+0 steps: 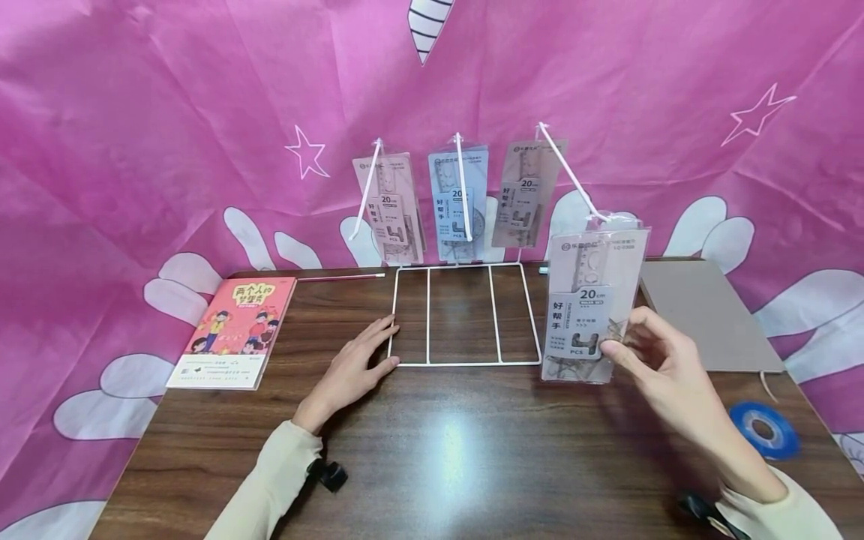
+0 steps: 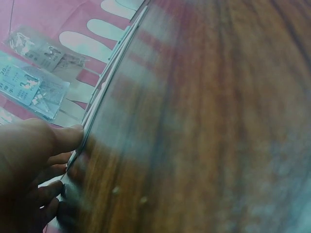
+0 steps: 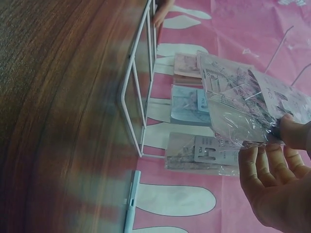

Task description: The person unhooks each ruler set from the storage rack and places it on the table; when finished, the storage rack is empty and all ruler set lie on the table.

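My right hand (image 1: 664,367) pinches a grey ruler set pack (image 1: 574,262) by its lower right edge, thumb in front and fingers behind. The top of this pack meets the front tip of the right-hand hook of a white wire display rack (image 1: 461,365); whether the tip passes through its hole I cannot tell. On the rack's other hooks hang pink ruler set packs (image 1: 394,187) and blue ones (image 1: 478,172). A grey pack (image 1: 526,187) hangs at the back of the right hook. My left hand (image 1: 354,364) rests at the rack base's left front corner, fingers extended and touching the wire.
A red-covered book (image 1: 250,300) lies at the left, with a pencil (image 1: 344,277) near the table's back edge. At the right are a grey board (image 1: 705,315) and a roll of blue tape (image 1: 749,424). A pink patterned cloth (image 1: 202,97) hangs behind the brown table (image 1: 378,465).
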A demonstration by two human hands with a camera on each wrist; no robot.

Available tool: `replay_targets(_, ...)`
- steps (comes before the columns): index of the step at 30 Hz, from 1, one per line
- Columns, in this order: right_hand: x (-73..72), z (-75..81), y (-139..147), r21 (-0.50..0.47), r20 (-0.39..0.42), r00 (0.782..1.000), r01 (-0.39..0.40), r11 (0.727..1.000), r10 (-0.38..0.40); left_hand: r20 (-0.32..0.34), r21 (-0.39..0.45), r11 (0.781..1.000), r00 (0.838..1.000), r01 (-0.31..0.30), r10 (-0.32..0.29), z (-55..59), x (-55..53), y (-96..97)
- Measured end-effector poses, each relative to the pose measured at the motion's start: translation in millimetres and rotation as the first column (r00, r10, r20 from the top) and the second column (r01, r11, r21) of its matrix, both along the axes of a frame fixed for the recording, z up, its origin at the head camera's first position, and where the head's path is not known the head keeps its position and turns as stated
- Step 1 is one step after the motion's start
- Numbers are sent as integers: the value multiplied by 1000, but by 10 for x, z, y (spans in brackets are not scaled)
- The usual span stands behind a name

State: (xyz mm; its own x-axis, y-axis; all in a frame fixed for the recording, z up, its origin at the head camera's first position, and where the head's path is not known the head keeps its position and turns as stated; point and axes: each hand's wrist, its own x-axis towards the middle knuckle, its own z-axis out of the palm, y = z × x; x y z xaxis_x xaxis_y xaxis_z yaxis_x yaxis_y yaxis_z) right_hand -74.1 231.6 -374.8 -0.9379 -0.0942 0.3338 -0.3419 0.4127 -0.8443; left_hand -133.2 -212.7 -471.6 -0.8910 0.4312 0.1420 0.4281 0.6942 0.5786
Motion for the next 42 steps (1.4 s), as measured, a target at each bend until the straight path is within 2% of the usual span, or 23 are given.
replay_targets(8, 59, 40, 29, -2, -10, 1000, 9, 1000, -9, 7, 0, 1000, 1000, 1, -1, 6, -11, 3)
replay_targets(14, 74, 66, 100, -91, -24, 1000, -20, 996, 18, 24, -10, 1000, 1000, -2, 2, 16, -9, -5)
replay_targets(17, 66, 66, 165, -142, -38, 999, -35, 989, 30, 8, -4, 1000, 1000, 3, -3, 5, -11, 1)
replay_targets(23, 18, 1, 310, -217, -38, 999, -40, 975, 33, 9, 6, 1000, 1000, 1, -1, 7, -5, -3)
replay_targets(28, -68, -126, 458, -233, -13, 1000, -28, 972, 25, 3, 1, 1000, 1000, 2, -2, 12, 2, -8)
replay_targets(30, -105, -190, 526, -205, -4, 1000, -13, 979, 13, 0, -2, 1000, 1000, 3, -3, 12, 2, -5)
replay_targets(33, -153, -288, 633, -103, 13, 999, 37, 994, -36, 0, 3, 1000, 1000, 5, -5, 17, 3, 1)
replay_targets(36, -195, -380, 742, -8, 44, 996, 75, 997, -75, 0, 8, 1000, 1000, 6, -6, 22, 5, 2)
replay_targets(39, -236, -469, 833, 17, 78, 994, 78, 997, -79, 8, 11, 1000, 1000, 0, 0, 15, 9, -5)
replay_targets(42, -262, -555, 903, 2, 111, 990, 82, 997, -82, 27, 4, 1000, 1000, -8, 8, 14, 7, 2)
